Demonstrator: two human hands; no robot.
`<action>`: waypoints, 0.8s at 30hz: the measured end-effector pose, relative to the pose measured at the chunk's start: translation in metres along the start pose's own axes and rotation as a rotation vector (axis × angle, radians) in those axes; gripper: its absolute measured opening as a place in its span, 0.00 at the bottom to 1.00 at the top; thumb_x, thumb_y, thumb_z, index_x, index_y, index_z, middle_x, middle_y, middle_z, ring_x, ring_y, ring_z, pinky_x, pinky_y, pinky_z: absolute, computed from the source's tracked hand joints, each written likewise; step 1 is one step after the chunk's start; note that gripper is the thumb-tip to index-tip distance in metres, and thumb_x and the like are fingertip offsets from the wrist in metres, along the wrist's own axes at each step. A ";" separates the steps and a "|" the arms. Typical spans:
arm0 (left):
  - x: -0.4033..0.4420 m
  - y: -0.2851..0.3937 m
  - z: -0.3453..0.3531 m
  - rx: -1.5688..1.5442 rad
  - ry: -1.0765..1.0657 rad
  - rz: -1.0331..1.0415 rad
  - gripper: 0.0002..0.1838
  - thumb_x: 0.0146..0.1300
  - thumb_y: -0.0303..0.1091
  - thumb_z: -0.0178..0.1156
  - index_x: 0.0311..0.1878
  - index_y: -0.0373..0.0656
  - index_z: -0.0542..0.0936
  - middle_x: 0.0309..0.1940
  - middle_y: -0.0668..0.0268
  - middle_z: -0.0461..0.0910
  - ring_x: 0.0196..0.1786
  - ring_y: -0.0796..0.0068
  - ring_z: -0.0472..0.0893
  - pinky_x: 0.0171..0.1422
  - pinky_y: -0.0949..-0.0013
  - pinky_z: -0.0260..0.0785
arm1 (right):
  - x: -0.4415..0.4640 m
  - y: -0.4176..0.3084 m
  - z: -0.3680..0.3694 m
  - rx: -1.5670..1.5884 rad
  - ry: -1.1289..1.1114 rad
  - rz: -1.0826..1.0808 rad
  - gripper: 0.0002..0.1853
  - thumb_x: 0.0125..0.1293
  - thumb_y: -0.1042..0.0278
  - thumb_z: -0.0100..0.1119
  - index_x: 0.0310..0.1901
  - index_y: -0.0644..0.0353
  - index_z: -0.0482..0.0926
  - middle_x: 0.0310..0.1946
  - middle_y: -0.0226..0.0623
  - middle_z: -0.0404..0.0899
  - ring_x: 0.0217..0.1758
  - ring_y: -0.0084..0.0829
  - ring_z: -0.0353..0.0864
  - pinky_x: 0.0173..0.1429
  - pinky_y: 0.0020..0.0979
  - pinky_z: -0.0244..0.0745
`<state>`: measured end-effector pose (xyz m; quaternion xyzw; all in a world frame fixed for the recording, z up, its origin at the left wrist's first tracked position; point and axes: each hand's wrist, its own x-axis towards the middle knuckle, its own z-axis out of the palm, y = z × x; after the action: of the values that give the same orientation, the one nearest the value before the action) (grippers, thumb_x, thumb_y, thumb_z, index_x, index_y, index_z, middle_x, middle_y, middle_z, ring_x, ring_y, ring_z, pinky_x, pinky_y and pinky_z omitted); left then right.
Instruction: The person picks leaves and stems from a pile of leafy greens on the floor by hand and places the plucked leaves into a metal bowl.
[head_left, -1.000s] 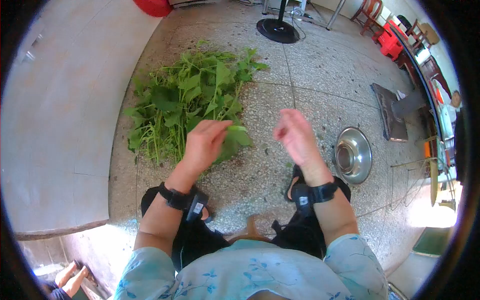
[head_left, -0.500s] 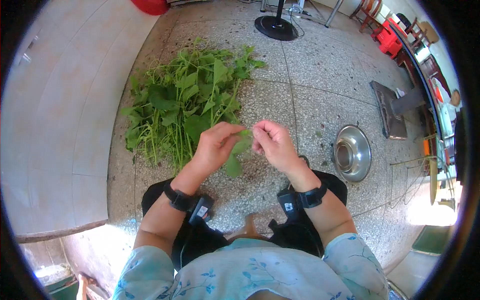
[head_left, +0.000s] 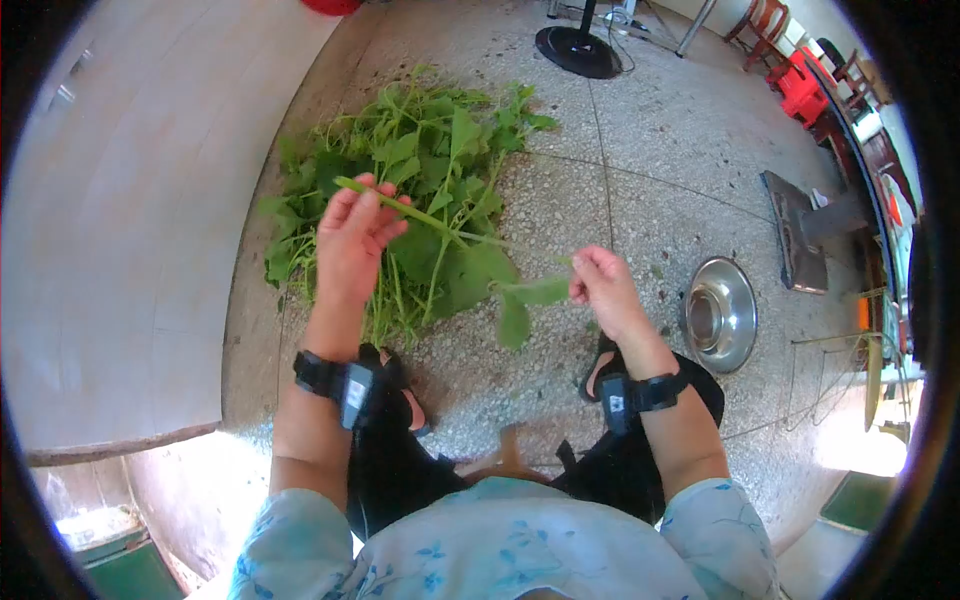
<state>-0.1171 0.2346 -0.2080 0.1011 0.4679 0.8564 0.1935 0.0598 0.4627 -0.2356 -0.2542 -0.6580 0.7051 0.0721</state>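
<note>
My left hand is over the pile's left part, thumb and fingers pinched on a thick green vine stem. That stem slants down to the right, toward broad leaves. My right hand is off to the right of the pile, its fingertips pinched together; a thin pale green bit shows at the tips, too small to name. Just left of these fingers hangs a green leaf; whether they touch it I cannot tell. Beneath my left hand lies a heap of leafy green vines on the speckled floor.
A metal basin with a smaller bowl inside stands on the floor at right. Beyond it lies a dark platform. A black round stand base is at the back. A tiled block borders the left side.
My hands were close together at the pile's edge and are now far apart. The left has moved up and left with the stem, the right outward to the right.
</note>
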 end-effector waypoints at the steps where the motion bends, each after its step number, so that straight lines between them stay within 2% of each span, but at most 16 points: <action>1: 0.003 0.005 -0.008 0.002 0.009 -0.004 0.11 0.59 0.31 0.51 0.45 0.44 0.69 0.39 0.63 0.74 0.42 0.65 0.76 0.38 0.69 0.72 | 0.000 0.002 -0.005 0.000 -0.006 0.008 0.09 0.62 0.66 0.45 0.32 0.63 0.69 0.15 0.29 0.67 0.17 0.18 0.66 0.20 0.19 0.60; 5: 0.010 0.021 -0.038 -0.097 0.172 0.084 0.11 0.59 0.30 0.51 0.46 0.43 0.67 0.39 0.63 0.73 0.41 0.65 0.76 0.36 0.70 0.71 | -0.001 0.014 -0.026 -0.041 0.021 0.027 0.09 0.62 0.66 0.45 0.31 0.63 0.69 0.16 0.28 0.67 0.17 0.18 0.66 0.20 0.20 0.61; 8: 0.009 0.030 -0.059 -0.115 0.264 0.139 0.11 0.59 0.31 0.51 0.45 0.43 0.67 0.39 0.63 0.72 0.41 0.64 0.76 0.35 0.70 0.70 | 0.003 0.029 -0.047 -0.295 0.137 0.042 0.09 0.61 0.66 0.45 0.31 0.64 0.69 0.16 0.28 0.66 0.18 0.19 0.66 0.20 0.21 0.61; 9: 0.009 0.032 -0.065 -0.117 0.296 0.166 0.11 0.59 0.31 0.51 0.45 0.43 0.67 0.39 0.63 0.72 0.41 0.64 0.75 0.35 0.70 0.70 | 0.005 0.035 -0.055 -0.294 0.134 0.043 0.09 0.61 0.66 0.45 0.31 0.64 0.69 0.16 0.28 0.66 0.18 0.19 0.66 0.20 0.21 0.61; 11: 0.009 0.035 -0.079 -0.115 0.296 0.169 0.11 0.59 0.32 0.51 0.45 0.43 0.66 0.39 0.64 0.72 0.42 0.65 0.75 0.36 0.70 0.69 | 0.008 0.041 -0.066 -0.391 0.221 0.047 0.09 0.61 0.67 0.46 0.30 0.65 0.70 0.16 0.28 0.66 0.18 0.19 0.66 0.20 0.23 0.61; 13: 0.008 0.037 -0.090 -0.115 0.311 0.207 0.11 0.59 0.32 0.51 0.44 0.44 0.66 0.40 0.63 0.72 0.43 0.66 0.74 0.37 0.71 0.68 | 0.011 0.046 -0.073 -0.297 0.246 0.075 0.09 0.60 0.68 0.47 0.30 0.66 0.70 0.17 0.30 0.67 0.18 0.20 0.67 0.21 0.24 0.63; 17: 0.008 0.039 -0.115 -0.144 0.298 0.202 0.11 0.60 0.33 0.50 0.45 0.43 0.65 0.39 0.64 0.72 0.41 0.67 0.74 0.37 0.72 0.68 | 0.018 0.062 -0.090 -0.546 0.321 -0.046 0.10 0.60 0.67 0.47 0.32 0.67 0.71 0.20 0.34 0.70 0.18 0.22 0.71 0.22 0.26 0.65; 19: 0.009 0.041 -0.123 -0.185 0.321 0.231 0.12 0.60 0.33 0.49 0.45 0.42 0.64 0.37 0.64 0.71 0.40 0.68 0.73 0.37 0.72 0.68 | 0.022 0.070 -0.098 -0.659 0.316 -0.056 0.09 0.59 0.67 0.47 0.31 0.66 0.72 0.21 0.38 0.72 0.21 0.29 0.73 0.26 0.30 0.66; 20: 0.009 0.042 -0.126 -0.186 0.319 0.229 0.12 0.60 0.33 0.49 0.45 0.42 0.64 0.37 0.64 0.71 0.40 0.68 0.73 0.37 0.72 0.68 | 0.024 0.076 -0.102 -0.659 0.319 -0.055 0.09 0.59 0.67 0.47 0.31 0.66 0.72 0.21 0.38 0.72 0.21 0.29 0.73 0.26 0.30 0.66; 22: 0.008 0.043 -0.130 -0.214 0.336 0.267 0.12 0.60 0.32 0.49 0.46 0.41 0.63 0.36 0.64 0.71 0.38 0.68 0.73 0.36 0.72 0.68 | 0.031 0.090 -0.110 -0.782 0.418 -0.142 0.09 0.57 0.67 0.49 0.31 0.66 0.72 0.22 0.43 0.73 0.25 0.38 0.74 0.32 0.34 0.67; 24: 0.007 0.046 -0.132 -0.216 0.362 0.266 0.12 0.60 0.33 0.49 0.46 0.42 0.63 0.36 0.64 0.71 0.38 0.68 0.73 0.35 0.72 0.68 | 0.038 0.101 -0.121 -0.756 0.437 -0.117 0.09 0.56 0.67 0.49 0.31 0.65 0.72 0.23 0.45 0.73 0.27 0.41 0.73 0.34 0.35 0.67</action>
<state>-0.1806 0.1146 -0.2413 -0.0145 0.3835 0.9234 0.0020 0.1053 0.5748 -0.3441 -0.3683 -0.8523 0.3393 0.1512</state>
